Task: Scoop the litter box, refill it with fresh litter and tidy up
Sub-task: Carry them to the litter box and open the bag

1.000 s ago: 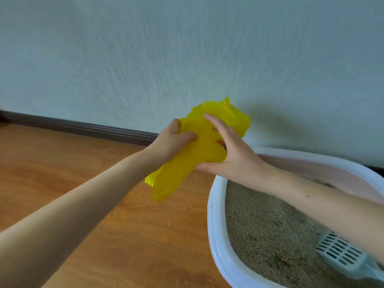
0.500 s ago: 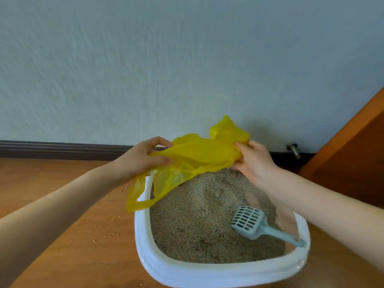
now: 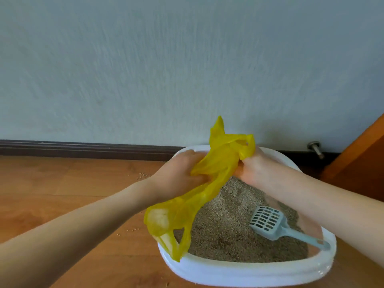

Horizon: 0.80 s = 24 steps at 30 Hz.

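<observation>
A yellow plastic bag [image 3: 214,173] stretches between both hands above the litter box. My left hand [image 3: 178,175] grips its middle part, and my right hand [image 3: 255,169] grips its upper end. The bag's handles hang down over the box's near left rim. The white litter box [image 3: 228,273] stands on the wooden floor against the wall, filled with brownish litter [image 3: 220,231]. A pale blue slotted scoop [image 3: 272,224] lies in the litter at the right, its handle pointing to the near right rim.
Loose litter grains [image 3: 143,175] are scattered on the wooden floor left of the box. A dark baseboard [image 3: 83,147] runs along the grey wall. A metal door stop [image 3: 315,148] and an orange wooden door [image 3: 359,161] are at the right.
My view has swung right, so the whole box now shows. Both hands have lowered and drawn closer together, bunching the bag into a twisted strip over the box.
</observation>
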### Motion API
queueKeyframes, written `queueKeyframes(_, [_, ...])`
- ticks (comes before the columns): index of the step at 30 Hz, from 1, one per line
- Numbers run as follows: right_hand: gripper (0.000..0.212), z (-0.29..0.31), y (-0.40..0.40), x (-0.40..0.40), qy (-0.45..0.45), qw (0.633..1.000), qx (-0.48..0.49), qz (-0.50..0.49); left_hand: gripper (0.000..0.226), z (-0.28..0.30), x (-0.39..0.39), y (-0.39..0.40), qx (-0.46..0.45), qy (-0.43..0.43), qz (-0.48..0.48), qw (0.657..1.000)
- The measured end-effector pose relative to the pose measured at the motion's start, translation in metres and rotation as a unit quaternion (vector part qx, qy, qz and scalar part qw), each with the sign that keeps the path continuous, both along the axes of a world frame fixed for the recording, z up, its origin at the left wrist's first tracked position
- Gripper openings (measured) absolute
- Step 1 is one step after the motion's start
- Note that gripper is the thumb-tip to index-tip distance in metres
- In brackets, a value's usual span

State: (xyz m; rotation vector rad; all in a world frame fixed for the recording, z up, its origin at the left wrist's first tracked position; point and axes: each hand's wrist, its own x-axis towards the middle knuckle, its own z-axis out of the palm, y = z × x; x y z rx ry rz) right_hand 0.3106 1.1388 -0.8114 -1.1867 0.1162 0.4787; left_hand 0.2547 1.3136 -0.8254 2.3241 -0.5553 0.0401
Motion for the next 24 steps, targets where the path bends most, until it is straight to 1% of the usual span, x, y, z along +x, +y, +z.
queueKeyframes(1, [0.031,0.000,0.003,-0.003,-0.013,1.000,-0.013,-0.001,0.022,0.000,0.001,0.001,-0.052,0.028,0.015,0.998])
queueKeyframes(2, [0.031,0.000,0.001,-0.004,-0.022,1.000,-0.015,0.001,0.012,0.003,0.002,0.004,-0.095,0.065,0.053,0.992])
queueKeyframes(3, [0.030,0.002,0.003,-0.006,-0.022,1.000,-0.012,0.016,0.010,0.002,0.005,0.010,-0.131,0.110,0.103,0.980])
queueKeyframes(4, [0.029,0.002,-0.004,-0.007,-0.009,0.999,-0.008,0.032,0.012,0.003,0.008,0.016,-0.179,0.156,0.149,0.960])
queueKeyframes(5, [0.028,0.002,-0.010,-0.006,0.003,0.999,-0.028,0.044,0.015,0.003,0.011,0.024,-0.250,0.201,0.192,0.927])
queueKeyframes(6, [0.024,-0.003,-0.017,-0.003,0.031,0.997,-0.039,0.054,0.019,0.005,0.013,0.028,-0.341,0.237,0.224,0.881])
queueKeyframes(7, [0.018,-0.001,-0.024,-0.003,0.054,0.995,-0.055,0.066,0.022,0.008,0.016,0.031,-0.432,0.267,0.248,0.825])
queueKeyframes(8, [0.014,-0.001,-0.030,-0.004,0.075,0.991,-0.065,0.091,0.026,0.010,0.017,0.031,-0.489,0.287,0.261,0.781])
queueKeyframes(9, [0.011,-0.002,-0.033,-0.006,0.088,0.989,-0.056,0.108,0.030,0.012,0.018,0.031,-0.512,0.298,0.262,0.762])
queueKeyframes(10, [0.010,-0.002,-0.034,-0.005,0.082,0.990,-0.061,0.096,0.033,0.013,0.018,0.030,-0.523,0.299,0.260,0.754])
queueKeyframes(11, [0.015,-0.004,-0.034,-0.004,0.105,0.990,-0.074,0.066,0.034,0.013,0.018,0.028,-0.528,0.296,0.264,0.751])
queueKeyframes(12, [0.019,-0.007,-0.035,0.001,0.079,0.989,-0.115,0.043,0.031,0.013,0.019,0.026,-0.535,0.293,0.270,0.745])
queueKeyframes(13, [0.020,-0.007,-0.033,0.004,0.014,0.980,-0.196,0.016,0.027,0.012,0.020,0.025,-0.542,0.293,0.278,0.737])
queueKeyframes(14, [0.019,-0.006,-0.037,0.004,-0.076,0.957,-0.280,-0.021,0.024,0.010,0.020,0.024,-0.547,0.295,0.284,0.730])
queueKeyframes(15, [0.016,-0.003,-0.036,0.003,-0.178,0.915,-0.352,-0.083,0.023,0.007,0.022,0.023,-0.545,0.300,0.288,0.728])
queueKeyframes(16, [0.014,0.003,-0.035,-0.001,-0.275,0.870,-0.382,-0.146,0.023,0.003,0.023,0.022,-0.537,0.300,0.296,0.731])
queueKeyframes(17, [0.011,0.010,-0.032,-0.007,-0.371,0.828,-0.380,-0.179,0.022,0.002,0.023,0.019,-0.529,0.300,0.303,0.734])
queueKeyframes(18, [0.008,0.016,-0.027,-0.015,-0.464,0.774,-0.391,-0.184,0.022,0.000,0.023,0.017,-0.521,0.296,0.308,0.739])
queueKeyframes(19, [0.009,0.022,-0.020,-0.024,-0.539,0.712,-0.413,-0.179,0.021,-0.002,0.024,0.016,-0.509,0.292,0.313,0.747])
queueKeyframes(21, [0.020,0.032,-0.010,-0.037,-0.635,0.587,-0.475,-0.161,0.019,-0.003,0.024,0.014,-0.487,0.287,0.323,0.759])
queueKeyframes(22, [0.025,0.037,-0.004,-0.043,-0.662,0.536,-0.499,-0.160,0.019,-0.003,0.024,0.014,-0.481,0.288,0.337,0.756])
queueKeyframes(23, [0.026,0.041,0.000,-0.048,-0.690,0.498,-0.503,-0.151,0.020,-0.002,0.024,0.013,-0.484,0.291,0.345,0.749])
queueKeyframes(24, [0.022,0.041,0.005,-0.054,-0.723,0.484,-0.479,-0.120,0.024,0.001,0.023,0.011,-0.492,0.294,0.345,0.744])
